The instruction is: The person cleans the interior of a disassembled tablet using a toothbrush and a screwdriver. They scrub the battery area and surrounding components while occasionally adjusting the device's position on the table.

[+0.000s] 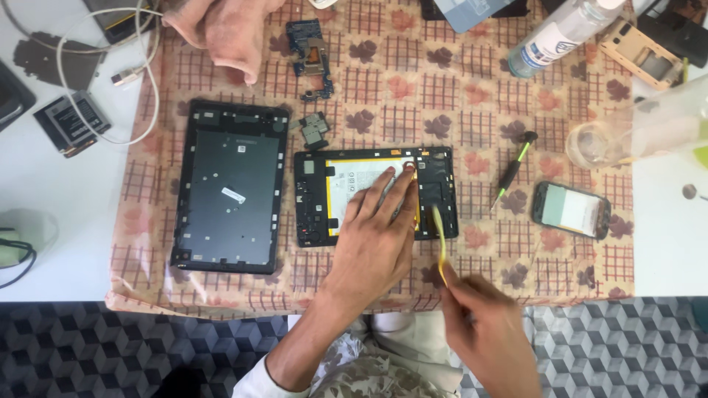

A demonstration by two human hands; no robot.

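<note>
Head view: left hand (376,236) flat, released, hiding tablet battery (354,184); right hand (490,332) pinching yellow strip (440,239), edge-cropped.

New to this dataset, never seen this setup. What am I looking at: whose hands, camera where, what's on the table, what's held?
One picture, from a camera worn on a person's head, looking down at that person's own two bare hands. The left hand presses flat on the white battery of an opened black tablet frame. The right hand pinches a thin yellow strip running up to that frame. On the brown leaf-patterned cloth also lie a separate black tablet back panel, a green-handled screwdriver, a small phone and a loose circuit board.
</note>
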